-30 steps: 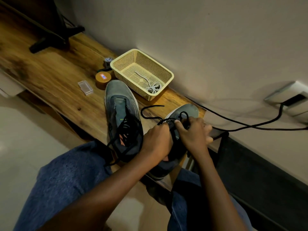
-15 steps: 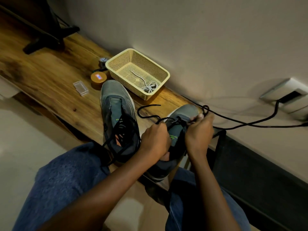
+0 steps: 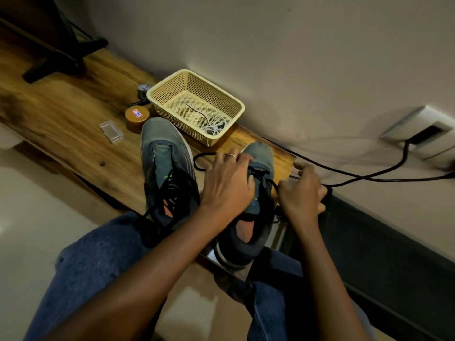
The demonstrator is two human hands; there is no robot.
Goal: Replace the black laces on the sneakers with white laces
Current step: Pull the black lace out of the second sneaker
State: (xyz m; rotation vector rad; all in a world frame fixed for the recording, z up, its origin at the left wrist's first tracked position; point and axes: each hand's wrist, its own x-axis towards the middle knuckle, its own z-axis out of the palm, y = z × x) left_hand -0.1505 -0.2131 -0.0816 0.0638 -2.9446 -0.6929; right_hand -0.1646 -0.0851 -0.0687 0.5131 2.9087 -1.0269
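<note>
Left to right: clear plastic box, brown tape roll and cream basket sat on the desk; the white laces lay untouched in the basket. The left sneaker kept its black lace fully threaded. Our left hand rested over the right sneaker, fingers curled at its upper eyelets; whether they pinched the black lace we could not tell. Our right hand pinched a strand drawn out sideways, other fingers spread. We judged the task early: one shoe partly unlaced, the other untouched, no white lace in yet. Eyelets were hidden under the left hand; dark lace merged with the black cable.
</note>
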